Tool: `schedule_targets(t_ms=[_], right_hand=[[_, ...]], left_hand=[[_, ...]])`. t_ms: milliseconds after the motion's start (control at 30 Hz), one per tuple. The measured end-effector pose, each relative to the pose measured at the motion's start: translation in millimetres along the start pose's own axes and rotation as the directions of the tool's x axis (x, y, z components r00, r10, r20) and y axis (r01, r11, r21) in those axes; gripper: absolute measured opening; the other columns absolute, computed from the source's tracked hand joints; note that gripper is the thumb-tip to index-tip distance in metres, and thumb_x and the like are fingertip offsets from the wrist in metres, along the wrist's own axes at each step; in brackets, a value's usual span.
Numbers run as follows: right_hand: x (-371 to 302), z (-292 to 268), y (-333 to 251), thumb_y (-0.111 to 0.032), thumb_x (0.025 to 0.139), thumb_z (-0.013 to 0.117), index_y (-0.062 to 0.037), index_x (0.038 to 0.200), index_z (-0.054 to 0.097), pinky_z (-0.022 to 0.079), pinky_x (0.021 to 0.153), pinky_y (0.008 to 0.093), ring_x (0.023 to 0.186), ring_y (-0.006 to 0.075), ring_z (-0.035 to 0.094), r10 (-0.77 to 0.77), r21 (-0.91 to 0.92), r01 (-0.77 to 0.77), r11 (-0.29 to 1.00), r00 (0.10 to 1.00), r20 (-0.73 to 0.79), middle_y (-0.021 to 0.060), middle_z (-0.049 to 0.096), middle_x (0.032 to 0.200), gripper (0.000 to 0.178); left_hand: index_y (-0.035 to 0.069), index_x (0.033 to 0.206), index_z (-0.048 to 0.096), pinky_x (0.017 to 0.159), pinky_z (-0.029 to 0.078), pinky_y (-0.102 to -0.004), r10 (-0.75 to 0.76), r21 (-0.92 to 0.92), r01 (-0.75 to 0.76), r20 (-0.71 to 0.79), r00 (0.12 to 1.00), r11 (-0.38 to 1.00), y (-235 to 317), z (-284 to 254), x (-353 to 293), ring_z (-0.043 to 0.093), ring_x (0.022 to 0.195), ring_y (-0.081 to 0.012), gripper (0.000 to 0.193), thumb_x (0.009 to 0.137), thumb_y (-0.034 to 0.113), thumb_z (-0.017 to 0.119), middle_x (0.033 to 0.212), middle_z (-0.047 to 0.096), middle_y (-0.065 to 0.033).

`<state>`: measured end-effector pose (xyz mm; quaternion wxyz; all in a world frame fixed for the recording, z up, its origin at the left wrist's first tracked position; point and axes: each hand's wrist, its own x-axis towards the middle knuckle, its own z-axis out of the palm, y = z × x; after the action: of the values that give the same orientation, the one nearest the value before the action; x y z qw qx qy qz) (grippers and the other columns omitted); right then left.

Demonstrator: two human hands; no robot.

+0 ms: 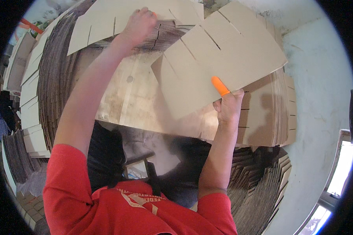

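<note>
One slotted sheet (239,51) is up at one o'clock, clasped in the right hand (229,105); the left hand (141,25) is on the far sheet (100,27) at eleven, its grip unclear to me. The left pile (57,74) at ten and right pile (262,113) at three flank the worktop (115,98); which are finished, I can't tell.

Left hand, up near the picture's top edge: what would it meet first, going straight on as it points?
Most likely the flat, tan, slotted cardboard sheet that the left hand overlaps in view; depth is unclear, so they may already touch.
</note>
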<state>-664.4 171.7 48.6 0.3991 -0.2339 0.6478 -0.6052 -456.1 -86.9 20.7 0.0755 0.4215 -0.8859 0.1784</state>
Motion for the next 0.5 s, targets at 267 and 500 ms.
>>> schedule_targets(t_ms=[267,500], right_hand=[[3.4,1.4,5.0,0.002,0.09,0.054,-0.0035,0.103,0.062,0.023,0.031,0.0194,0.045,0.0034,0.046,-0.001,0.087,0.001,0.996,1.0,-0.002,0.005,0.064,0.082,0.016],[5.1,5.6,11.5,0.001,0.086,0.055,-0.0019,0.11,0.048,0.028,0.032,0.0213,0.044,0.0079,0.042,0.069,0.133,-0.067,0.989,0.998,-0.011,0.01,0.06,0.089,0.025]], left_hand=[[0.002,0.082,0.069,0.079,0.053,-0.0382,-0.177,-0.607,0.17,0.048,0.983,0.777,-66.2,37.5,26.1,0.066,0.084,-0.027,0.019,0.078,0.019,0.063,0.088,0.069,-0.0142],[0.001,0.108,0.063,0.08,0.054,-0.0359,0.083,0.001,-0.083,-0.158,0.984,0.997,-63.1,40.0,27.1,0.064,0.097,-0.0255,0.03,0.08,0.009,0.058,0.111,0.063,-0.018]])
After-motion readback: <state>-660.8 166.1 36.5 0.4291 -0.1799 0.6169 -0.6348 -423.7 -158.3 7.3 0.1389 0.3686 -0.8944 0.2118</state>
